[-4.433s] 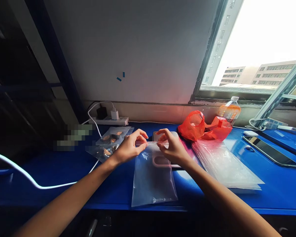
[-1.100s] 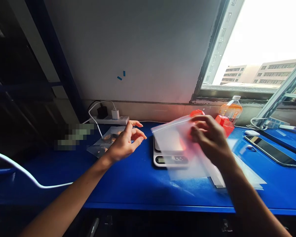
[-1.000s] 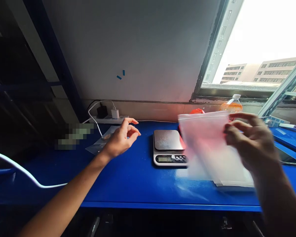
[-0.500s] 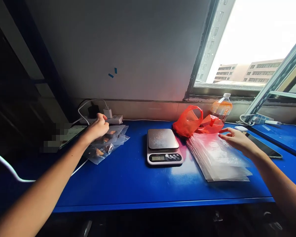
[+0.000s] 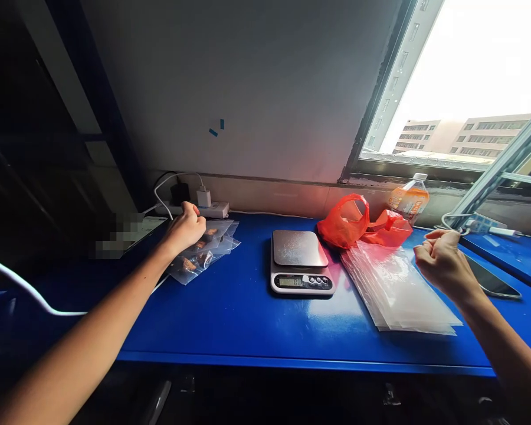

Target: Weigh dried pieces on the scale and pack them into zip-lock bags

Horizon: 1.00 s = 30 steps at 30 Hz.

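Note:
My left hand reaches to the back left of the blue bench, its fingers curled on the far edge of a small pile of clear bags with brown pieces inside. Raised over the right edge of a stack of empty clear bags, my right hand is closed in a loose fist with nothing visible in it. Between the hands stands a small digital scale with a bare steel platform.
A red plastic bag and an orange drink bottle sit by the window ledge. A phone lies at the right. A power strip with a charger and a white cable are at the left.
My right hand carried an empty clear bag from over the scale onto the stack at the right, let it go and closed. My left hand moved back onto the filled bags.

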{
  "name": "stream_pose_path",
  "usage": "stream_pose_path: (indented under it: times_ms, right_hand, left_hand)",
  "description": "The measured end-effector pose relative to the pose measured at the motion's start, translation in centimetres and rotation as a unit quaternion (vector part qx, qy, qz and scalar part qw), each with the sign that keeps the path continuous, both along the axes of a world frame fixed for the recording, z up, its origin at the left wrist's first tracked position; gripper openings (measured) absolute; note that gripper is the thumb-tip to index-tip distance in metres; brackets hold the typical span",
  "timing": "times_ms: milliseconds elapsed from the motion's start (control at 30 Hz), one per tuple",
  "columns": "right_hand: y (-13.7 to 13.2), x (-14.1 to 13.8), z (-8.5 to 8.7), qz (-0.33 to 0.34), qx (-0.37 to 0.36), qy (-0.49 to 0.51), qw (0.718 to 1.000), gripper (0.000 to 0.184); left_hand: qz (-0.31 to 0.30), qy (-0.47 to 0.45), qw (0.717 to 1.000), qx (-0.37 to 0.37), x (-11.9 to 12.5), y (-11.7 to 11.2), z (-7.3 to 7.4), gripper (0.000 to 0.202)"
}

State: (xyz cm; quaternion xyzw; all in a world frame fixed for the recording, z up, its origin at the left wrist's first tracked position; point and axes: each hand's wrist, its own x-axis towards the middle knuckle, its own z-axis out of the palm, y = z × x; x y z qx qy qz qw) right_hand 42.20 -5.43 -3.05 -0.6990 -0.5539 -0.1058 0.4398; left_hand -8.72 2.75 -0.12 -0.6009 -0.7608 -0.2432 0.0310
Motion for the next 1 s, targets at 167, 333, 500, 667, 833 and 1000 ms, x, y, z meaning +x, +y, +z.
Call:
stream_pose_path:
  times_ms: [167, 333, 500, 667, 833, 1000]
  right_hand:
    - [-1.3, -3.2, 0.3, 0.053, -0.020, -0.006, 0.998, 0.036]
    - [-2.4, -8.5, 0.7, 0.145, 0.060, -0.031, 0.987, 0.036]
    - [-2.0, -17.0, 1.4, 0.309, 0.091, -0.083, 0.943, 0.044]
    - [-0.9, -23.0, 1.1, 0.373, 0.056, -0.145, 0.915, 0.050]
    - [-0.5, -24.8, -0.1, 0.380, 0.023, -0.159, 0.911, 0.046]
    - [-0.5, -24.5, -1.1, 0.362, 0.001, -0.157, 0.919, 0.047]
  left_hand:
    - [-0.008, 0.005, 1.000, -0.014, -0.1, -0.2, -0.3, 0.040]
    - [-0.015, 0.000, 0.999, -0.029, 0.3, -0.3, -0.6, 0.028]
    - [-0.034, -0.001, 0.998, -0.044, 1.1, -0.7, -0.5, 0.020]
    - [-0.033, 0.003, 0.999, -0.034, 1.1, -0.7, -0.5, 0.023]
    - [-0.006, 0.004, 1.000, -0.011, 0.1, 0.1, -1.2, 0.022]
    - [0.019, 0.000, 1.000, 0.002, -0.3, 0.2, -1.3, 0.026]
